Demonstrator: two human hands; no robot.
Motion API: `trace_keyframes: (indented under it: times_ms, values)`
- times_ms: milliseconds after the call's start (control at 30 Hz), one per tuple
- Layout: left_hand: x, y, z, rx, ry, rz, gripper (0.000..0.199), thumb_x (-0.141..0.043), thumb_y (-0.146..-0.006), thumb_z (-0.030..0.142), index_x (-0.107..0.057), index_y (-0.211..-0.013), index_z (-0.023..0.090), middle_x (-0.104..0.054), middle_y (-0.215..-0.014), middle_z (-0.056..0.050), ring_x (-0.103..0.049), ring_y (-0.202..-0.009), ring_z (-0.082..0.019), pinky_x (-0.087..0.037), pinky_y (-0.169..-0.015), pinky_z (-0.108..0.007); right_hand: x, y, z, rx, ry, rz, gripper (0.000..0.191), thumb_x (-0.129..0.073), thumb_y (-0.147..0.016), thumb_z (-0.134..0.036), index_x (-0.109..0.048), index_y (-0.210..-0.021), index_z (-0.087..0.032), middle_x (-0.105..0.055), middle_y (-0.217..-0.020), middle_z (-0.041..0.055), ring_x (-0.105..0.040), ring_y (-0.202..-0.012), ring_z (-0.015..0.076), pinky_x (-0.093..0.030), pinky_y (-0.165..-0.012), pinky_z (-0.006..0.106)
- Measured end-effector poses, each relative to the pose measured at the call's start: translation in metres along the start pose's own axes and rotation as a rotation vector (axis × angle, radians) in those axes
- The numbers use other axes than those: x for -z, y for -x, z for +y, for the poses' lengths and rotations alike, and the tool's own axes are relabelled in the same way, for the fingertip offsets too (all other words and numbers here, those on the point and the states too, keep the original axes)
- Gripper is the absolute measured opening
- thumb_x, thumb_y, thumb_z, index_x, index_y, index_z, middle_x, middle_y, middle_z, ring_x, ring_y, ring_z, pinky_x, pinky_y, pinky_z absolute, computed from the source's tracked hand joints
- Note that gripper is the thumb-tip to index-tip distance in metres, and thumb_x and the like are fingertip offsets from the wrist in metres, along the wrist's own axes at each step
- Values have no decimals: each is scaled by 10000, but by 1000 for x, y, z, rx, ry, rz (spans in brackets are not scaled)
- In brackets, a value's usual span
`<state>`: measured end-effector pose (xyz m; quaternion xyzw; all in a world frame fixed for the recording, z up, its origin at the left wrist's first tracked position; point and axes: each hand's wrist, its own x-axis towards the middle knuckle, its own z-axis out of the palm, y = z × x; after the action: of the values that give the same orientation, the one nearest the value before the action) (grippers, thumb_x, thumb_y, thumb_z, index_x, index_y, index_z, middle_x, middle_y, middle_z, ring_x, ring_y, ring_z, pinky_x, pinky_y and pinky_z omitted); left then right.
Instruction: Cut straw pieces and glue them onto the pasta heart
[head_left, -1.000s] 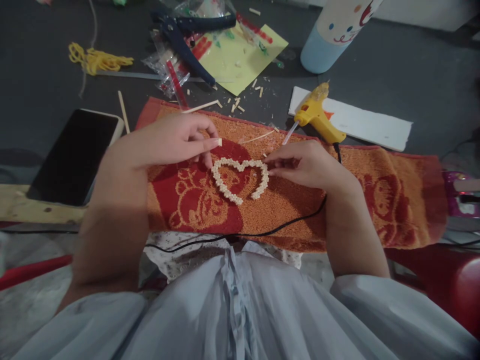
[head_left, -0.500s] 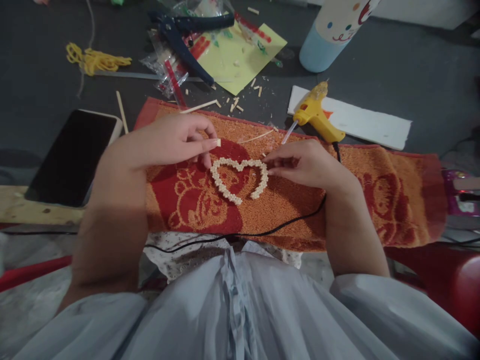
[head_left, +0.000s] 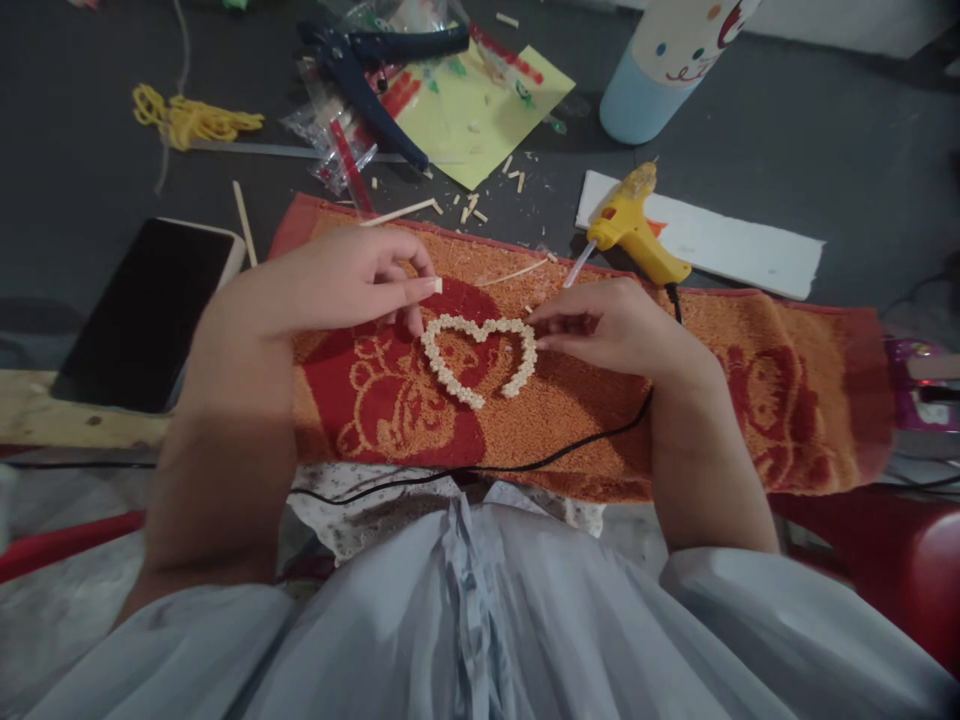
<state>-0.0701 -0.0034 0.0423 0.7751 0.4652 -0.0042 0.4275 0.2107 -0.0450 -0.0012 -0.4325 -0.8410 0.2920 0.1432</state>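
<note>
A heart-shaped outline of small pale pieces [head_left: 444, 372] lies on the orange and red towel [head_left: 570, 420], with a gap at its lower tip. My left hand [head_left: 375, 280] pinches a small pale piece [head_left: 438, 286] between thumb and index finger, just above the heart's left lobe. On the other side, my right hand [head_left: 600, 325] has its fingertips closed on the heart's right lobe. Beyond that hand, a yellow glue gun [head_left: 634, 228] rests partly on a white strip [head_left: 742, 240], a clear glue stick poking from it.
A dark phone [head_left: 146, 315] lies at left. Farther back are yellow cord [head_left: 195, 122], blue-handled cutters [head_left: 364, 95], yellow paper [head_left: 480, 130] with plastic wrappers, and a blue and white bottle [head_left: 649, 85]. Pale stick bits are scattered behind the towel. A black cable [head_left: 525, 468] crosses its front.
</note>
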Motion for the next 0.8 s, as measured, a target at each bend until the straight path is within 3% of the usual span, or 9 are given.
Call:
trace_keyframes:
  times_ms: [400,800]
  values:
    - [1,1,1,5,13,-6,326,-482,-919,453,-567,-1034,159,-752,-788,-41,-663,-783,-137,-447,-748,-269,1,0,-1,2,-9,-6,199,-643,-837,-338,-742,-955,-212,-754,-823,65,-660,-701,171,-493,-656,288]
    - [0,-1,-3,62,15,4,400,-516,-839,522,-592,-1073,206,-728,-788,-22,-677,-907,-221,-458,-847,-336,1,-1,0,-9,-45,-8,216,-671,-811,-335,-741,-957,-193,-713,-718,37,-607,-612,134,-451,-572,256]
